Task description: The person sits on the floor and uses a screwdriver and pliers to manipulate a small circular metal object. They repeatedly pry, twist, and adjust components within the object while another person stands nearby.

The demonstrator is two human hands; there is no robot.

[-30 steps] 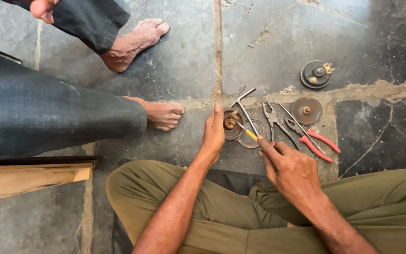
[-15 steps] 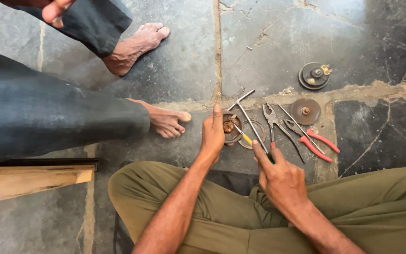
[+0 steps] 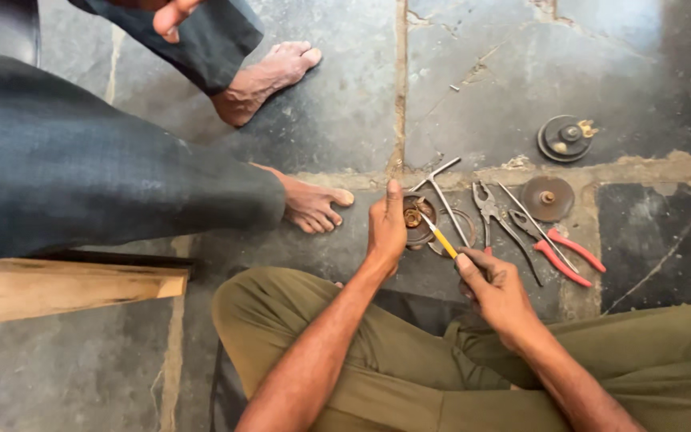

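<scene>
While the small round metal part [image 3: 417, 222] is steadied on the floor by the left hand [image 3: 385, 232], the yellow-handled screwdriver [image 3: 440, 237] is gripped in the right hand [image 3: 493, 288]; the part is judged rigid, best held by its rim.

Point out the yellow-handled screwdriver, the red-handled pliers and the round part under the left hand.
yellow-handled screwdriver [image 3: 444, 241], head view, on the yellow handle.
red-handled pliers [image 3: 567, 254], head view, on a red grip.
round part [image 3: 417, 220], head view, on its brass centre.

Stone floor [image 3: 345, 120] with tools laid out right of centre.

I see dark cracked slabs with pale joints. On them lie red-handled pliers [image 3: 557, 248], bare metal pliers [image 3: 491, 210], a bent metal rod [image 3: 441, 188], a rusty disc [image 3: 547, 198], and a round dark part [image 3: 565, 138] toward the upper right. A wooden plank [image 3: 65, 286] rests at the left edge.
</scene>
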